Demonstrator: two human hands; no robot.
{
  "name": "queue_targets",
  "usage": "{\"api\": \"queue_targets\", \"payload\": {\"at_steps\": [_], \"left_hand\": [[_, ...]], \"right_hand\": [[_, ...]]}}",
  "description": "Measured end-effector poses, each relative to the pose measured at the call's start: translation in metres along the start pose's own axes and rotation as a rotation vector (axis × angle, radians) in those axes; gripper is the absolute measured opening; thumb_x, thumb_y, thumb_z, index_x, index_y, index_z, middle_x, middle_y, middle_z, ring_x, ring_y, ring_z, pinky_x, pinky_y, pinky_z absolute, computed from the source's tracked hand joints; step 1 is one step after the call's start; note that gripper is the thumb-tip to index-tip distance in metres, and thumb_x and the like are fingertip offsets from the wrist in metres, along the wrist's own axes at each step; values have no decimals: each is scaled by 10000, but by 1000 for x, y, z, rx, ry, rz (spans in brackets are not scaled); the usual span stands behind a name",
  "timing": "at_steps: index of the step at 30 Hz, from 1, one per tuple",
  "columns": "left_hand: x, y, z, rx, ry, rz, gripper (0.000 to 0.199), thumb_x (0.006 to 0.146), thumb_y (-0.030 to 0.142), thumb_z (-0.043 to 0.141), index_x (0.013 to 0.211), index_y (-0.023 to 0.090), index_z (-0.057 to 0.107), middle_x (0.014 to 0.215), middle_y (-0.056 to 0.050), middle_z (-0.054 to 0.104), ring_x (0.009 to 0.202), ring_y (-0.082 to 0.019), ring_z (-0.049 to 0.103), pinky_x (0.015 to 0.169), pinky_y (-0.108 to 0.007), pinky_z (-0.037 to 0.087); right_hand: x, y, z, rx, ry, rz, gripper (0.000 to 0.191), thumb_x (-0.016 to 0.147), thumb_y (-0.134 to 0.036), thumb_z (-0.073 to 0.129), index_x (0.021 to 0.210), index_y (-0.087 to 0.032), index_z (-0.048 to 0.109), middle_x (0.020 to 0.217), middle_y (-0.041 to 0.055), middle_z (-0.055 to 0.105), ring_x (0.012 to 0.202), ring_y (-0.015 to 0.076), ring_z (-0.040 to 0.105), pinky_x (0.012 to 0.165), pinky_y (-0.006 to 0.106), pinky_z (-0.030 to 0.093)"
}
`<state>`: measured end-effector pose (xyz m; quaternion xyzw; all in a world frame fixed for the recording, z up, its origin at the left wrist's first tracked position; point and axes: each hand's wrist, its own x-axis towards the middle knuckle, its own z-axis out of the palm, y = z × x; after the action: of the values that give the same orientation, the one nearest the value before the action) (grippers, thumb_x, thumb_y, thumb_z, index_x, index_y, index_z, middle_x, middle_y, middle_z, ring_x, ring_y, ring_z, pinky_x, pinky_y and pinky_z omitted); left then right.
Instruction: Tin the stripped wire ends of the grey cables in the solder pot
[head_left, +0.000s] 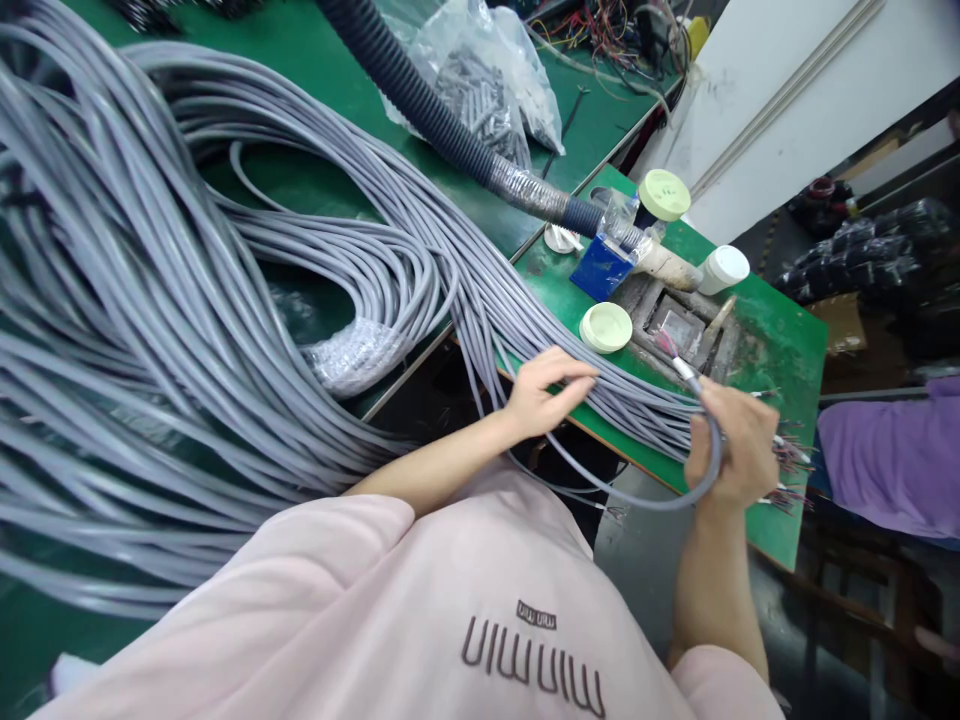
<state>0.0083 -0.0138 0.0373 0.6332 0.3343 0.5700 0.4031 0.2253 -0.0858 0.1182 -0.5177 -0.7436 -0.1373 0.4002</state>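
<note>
My right hand (735, 445) grips one grey cable (630, 497) close to its end. The cable bends in a loop below the hand, and its stripped tip with thin coloured wires (666, 343) points up and left, over a square solder pot (679, 325). My left hand (551, 390) is at the near edge of a thick bundle of grey cables (517, 300), thumb and fingers stretched out and slightly apart, holding nothing that I can see. Beyond my right hand, the bundle ends in stripped wire tips (791, 455).
Large grey cable coils (150, 250) cover the left table. A black ribbed hose (420, 90) runs to a blue box (602, 268) by the pot. Around it stand an open round tub (606, 328), a lidded tub (664, 195) and a white cup (724, 268). A person in purple (892, 460) is at right.
</note>
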Motion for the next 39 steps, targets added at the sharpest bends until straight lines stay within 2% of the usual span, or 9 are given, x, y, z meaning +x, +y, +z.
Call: {"api": "queue_targets", "payload": {"at_steps": [3,6,9,14,16,19,28,32,39], "left_hand": [[-12,20,24,-460,-231,-316,379,863,491,631,1025,164,731,802,-62,716,734,-151,655,708,-301,532],[-19,27,39,-690,-280,-559,453,806,546,678,1011,147,741,805,-58,714,682,-121,639,693,-271,535],[-21,28,41,-744,-300,-659,440,730,540,756,926,146,759,784,-49,711,667,-112,632,686,-260,539],[-23,34,38,-708,-355,-593,370,698,509,790,772,148,751,825,-58,712,735,-144,663,709,-283,555],[-24,36,39,-683,-371,-548,351,705,494,790,741,148,743,836,-62,707,768,-152,667,733,-291,553],[-26,37,41,-641,-382,-518,338,709,485,789,724,151,738,822,-64,698,762,-148,652,720,-289,541],[-30,33,43,-613,-393,-459,349,758,478,752,672,141,722,767,-64,682,720,-137,634,685,-272,515],[-28,31,40,-613,-402,-433,335,763,449,757,681,125,727,780,-74,691,731,-129,633,698,-254,507],[-28,28,38,-691,-436,-419,261,759,387,776,770,126,758,823,-79,702,752,-122,634,700,-229,503]], "right_hand": [[-26,-22,3,16,-57,-35,483,816,-172,681,1245,-385,615,1152,19,728,1032,276,672,892,517,551],[-47,-37,3,65,-129,-30,522,827,-149,651,1283,-396,599,1151,22,729,1044,275,658,883,519,558],[-63,-45,0,155,-124,41,524,847,-102,571,1284,-390,609,1133,24,733,1012,266,668,850,494,567],[-81,-51,-3,252,-197,407,378,854,-212,609,1211,-332,644,870,15,741,759,231,694,700,388,573],[-85,-53,-2,221,-233,480,296,851,-252,622,1137,-314,669,764,-5,717,655,212,674,638,349,557],[-89,-53,0,241,-267,530,224,868,-243,596,1065,-305,682,697,-23,686,595,191,648,606,320,539],[-94,-52,3,342,-274,571,220,883,-208,570,1055,-274,690,674,-35,652,592,159,620,596,287,508],[-96,-50,4,293,-242,501,208,882,-202,599,1062,-256,688,722,-22,676,607,147,626,615,271,500],[-94,-48,3,222,-250,347,217,889,-160,613,1092,-217,665,860,31,696,741,153,637,708,278,485]]}}
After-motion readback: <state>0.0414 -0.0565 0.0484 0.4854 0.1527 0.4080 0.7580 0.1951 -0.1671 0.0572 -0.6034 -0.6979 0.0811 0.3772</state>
